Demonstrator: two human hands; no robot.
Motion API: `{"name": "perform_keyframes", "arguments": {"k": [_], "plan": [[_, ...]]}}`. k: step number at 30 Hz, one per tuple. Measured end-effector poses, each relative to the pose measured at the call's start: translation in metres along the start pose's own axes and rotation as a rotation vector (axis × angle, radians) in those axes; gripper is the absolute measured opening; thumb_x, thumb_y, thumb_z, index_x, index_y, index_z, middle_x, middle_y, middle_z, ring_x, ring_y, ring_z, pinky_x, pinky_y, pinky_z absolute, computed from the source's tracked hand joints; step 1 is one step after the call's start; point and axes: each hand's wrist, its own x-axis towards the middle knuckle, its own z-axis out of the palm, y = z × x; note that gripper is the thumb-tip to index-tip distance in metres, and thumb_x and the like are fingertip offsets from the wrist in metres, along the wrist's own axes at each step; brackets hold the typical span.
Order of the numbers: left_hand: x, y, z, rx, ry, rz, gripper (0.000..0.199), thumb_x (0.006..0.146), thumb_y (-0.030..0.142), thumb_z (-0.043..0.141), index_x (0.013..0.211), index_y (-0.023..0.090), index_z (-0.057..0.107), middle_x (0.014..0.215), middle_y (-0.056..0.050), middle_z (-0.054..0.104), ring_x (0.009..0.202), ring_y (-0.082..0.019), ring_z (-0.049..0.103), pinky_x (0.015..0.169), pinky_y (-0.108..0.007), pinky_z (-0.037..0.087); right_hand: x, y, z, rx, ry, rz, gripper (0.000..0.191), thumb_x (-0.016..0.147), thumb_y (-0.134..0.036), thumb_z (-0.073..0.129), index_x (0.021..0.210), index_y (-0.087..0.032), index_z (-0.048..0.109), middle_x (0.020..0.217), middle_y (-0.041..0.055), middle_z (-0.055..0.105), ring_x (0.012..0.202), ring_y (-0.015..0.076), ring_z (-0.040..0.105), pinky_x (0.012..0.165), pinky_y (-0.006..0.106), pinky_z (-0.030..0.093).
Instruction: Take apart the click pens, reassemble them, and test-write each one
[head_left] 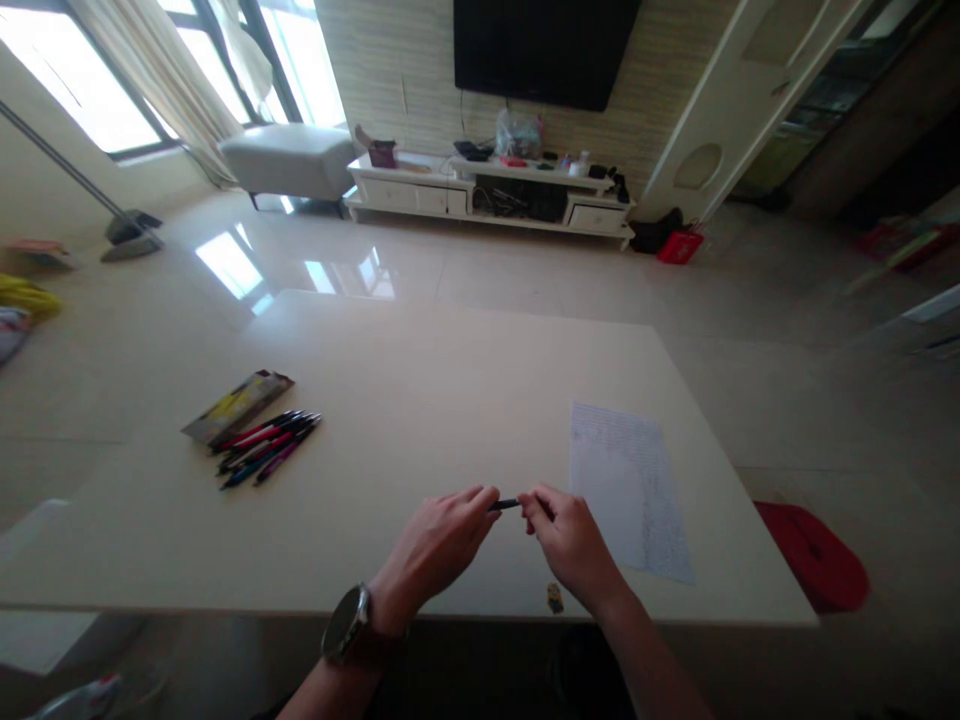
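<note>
Between my two hands is a dark pen (505, 505), held roughly level above the white table (450, 400). My left hand (442, 535) is closed on one end of it, and a watch (346, 622) sits on that wrist. At the other end, my right hand (566, 535) grips it with curled fingers; most of the pen is hidden inside both hands. To the right of my right hand lies a sheet of paper (619, 490) covered in writing. Near the table's front edge, below my hands, is a small yellow and blue sticker-like figure (554, 598).
On the table's left lie several pens (266, 450) in a pile, beside a grey and yellow packet (238, 407). A red stool (811, 556) stands off the right edge. Beyond the table are a white TV cabinet (412, 195) and a grey bench (292, 160).
</note>
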Motion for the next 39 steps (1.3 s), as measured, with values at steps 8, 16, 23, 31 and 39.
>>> {"name": "perform_keyframes", "arguments": {"k": [8,16,23,31,39], "plan": [[-0.005,-0.003,-0.005,-0.004,0.04,-0.011,0.025,0.105,0.032,0.035,0.09,0.023,0.053,0.082,0.001,0.066,0.07,-0.015,0.062,0.06,-0.03,0.028,-0.001,-0.007,0.007,0.101,0.009,-0.015,0.029,0.097,-0.038,0.051,0.077,-0.019,0.061,0.068,-0.001,0.061,0.063,0.0135,0.053,0.06,0.025,0.036],[-0.005,-0.006,-0.002,-0.066,0.031,-0.046,0.016,0.102,0.035,0.044,0.095,0.024,0.054,0.086,0.001,0.07,0.074,-0.017,0.065,0.059,-0.029,0.028,0.002,-0.006,0.01,0.182,0.056,-0.033,0.022,0.095,-0.031,0.055,0.078,-0.019,0.062,0.07,-0.0003,0.066,0.068,0.0141,0.061,0.065,0.025,0.041],[-0.003,-0.005,-0.002,-0.064,-0.003,-0.058,0.02,0.103,0.034,0.042,0.09,0.024,0.055,0.079,0.001,0.069,0.07,-0.016,0.064,0.058,-0.03,0.024,-0.001,-0.006,0.01,0.116,0.062,-0.058,0.019,0.095,-0.026,0.056,0.079,-0.02,0.063,0.07,-0.0009,0.067,0.067,0.0136,0.061,0.064,0.024,0.04],[-0.003,-0.004,0.0,-0.163,0.007,-0.078,0.028,0.103,0.029,0.039,0.078,0.022,0.051,0.068,0.002,0.062,0.062,-0.013,0.055,0.058,-0.031,0.022,-0.003,-0.003,0.013,-0.003,0.125,-0.265,0.014,0.095,-0.019,0.055,0.083,-0.02,0.061,0.077,0.0007,0.064,0.073,0.0152,0.059,0.068,0.026,0.04],[-0.004,-0.007,0.001,-0.162,0.065,-0.065,0.026,0.102,0.028,0.04,0.08,0.022,0.051,0.067,0.002,0.06,0.06,-0.013,0.051,0.058,-0.03,0.022,-0.004,-0.009,0.011,0.061,0.111,-0.279,0.006,0.094,-0.02,0.056,0.093,-0.02,0.062,0.088,0.0021,0.067,0.083,0.0156,0.062,0.075,0.025,0.043]]}}
